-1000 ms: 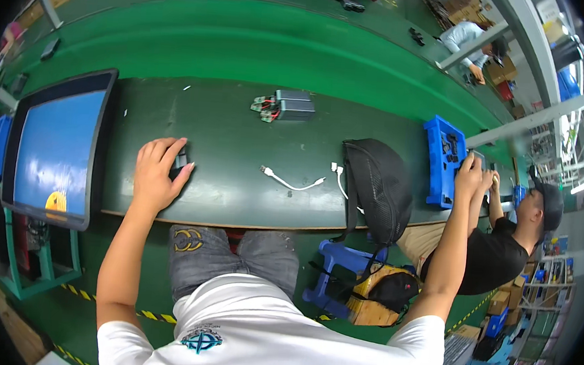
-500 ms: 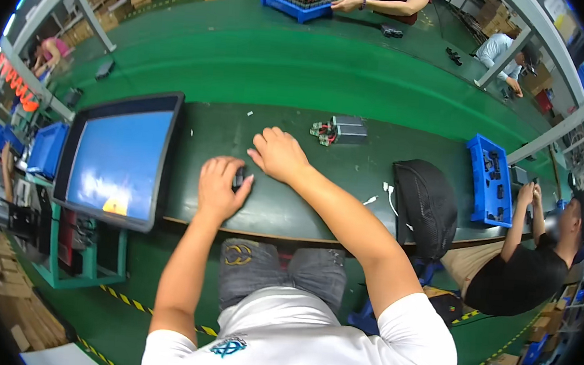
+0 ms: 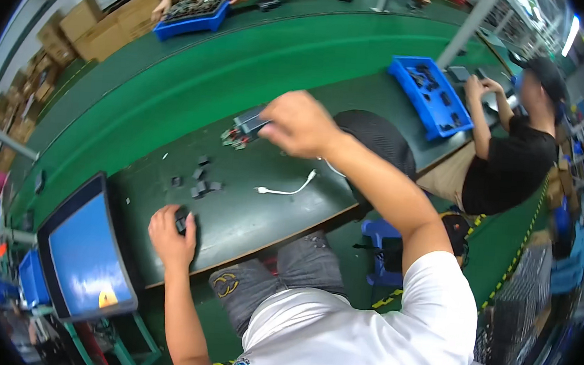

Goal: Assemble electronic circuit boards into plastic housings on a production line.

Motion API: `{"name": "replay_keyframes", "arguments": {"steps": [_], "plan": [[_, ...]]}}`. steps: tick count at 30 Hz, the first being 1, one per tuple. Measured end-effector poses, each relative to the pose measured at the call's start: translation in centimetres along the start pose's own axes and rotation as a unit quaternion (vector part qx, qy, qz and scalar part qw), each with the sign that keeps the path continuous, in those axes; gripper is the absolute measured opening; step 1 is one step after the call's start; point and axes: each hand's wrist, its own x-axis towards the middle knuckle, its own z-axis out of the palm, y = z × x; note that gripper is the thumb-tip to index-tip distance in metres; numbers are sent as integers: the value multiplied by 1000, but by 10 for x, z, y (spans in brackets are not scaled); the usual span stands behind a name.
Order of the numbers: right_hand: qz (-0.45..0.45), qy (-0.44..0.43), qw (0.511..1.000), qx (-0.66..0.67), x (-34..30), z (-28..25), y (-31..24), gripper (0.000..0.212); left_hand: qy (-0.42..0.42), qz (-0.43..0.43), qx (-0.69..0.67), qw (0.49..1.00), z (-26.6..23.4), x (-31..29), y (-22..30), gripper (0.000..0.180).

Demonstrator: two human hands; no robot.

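Observation:
My left hand point(image 3: 172, 235) rests at the left of the dark green bench, its thumb and fingers curled round small black blocks point(image 3: 181, 220). Just beyond it, several loose black blocks point(image 3: 199, 187) lie in a scattered group. My right hand point(image 3: 302, 123) is raised over the bench, slightly blurred, with thumb apart from the fingers and nothing visible between them. Partly hidden behind its fingertips lies a grey boxy device point(image 3: 250, 121) with red wires and green boards at one end. A black mesh bag point(image 3: 377, 140) sits beside my right forearm, which covers part of it.
At the left stands a monitor point(image 3: 87, 252) with a blue screen. A white cable point(image 3: 288, 192) lies near the bench's front edge. A blue bin point(image 3: 430, 97) of black parts stands at the right, near a co-worker point(image 3: 515, 142). Across the bench, another person's hands hold a filled blue tray point(image 3: 191, 27).
My right hand has lifted away from my left hand and moved right, uncovering loose black blocks. My left hand stays by its blocks. The view has turned to the right.

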Motion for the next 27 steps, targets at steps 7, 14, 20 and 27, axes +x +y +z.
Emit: {"name": "replay_keyframes", "arguments": {"steps": [7,14,20,27], "plan": [[453,78,814,-356,-156,-200,162,47,-16,6,7,1000,1,1,5,33],[654,-361,538,-391,-242,-279,187,94,-22,-16,15,1000,-7,4,10,34],[629,-192,693,-296,-233,-279,203,84,-21,-8,-3,1000,-6,4,10,35],[645,-349,580,-354,-227,-269,195,100,-21,-16,6,1000,-4,2,8,36]]}}
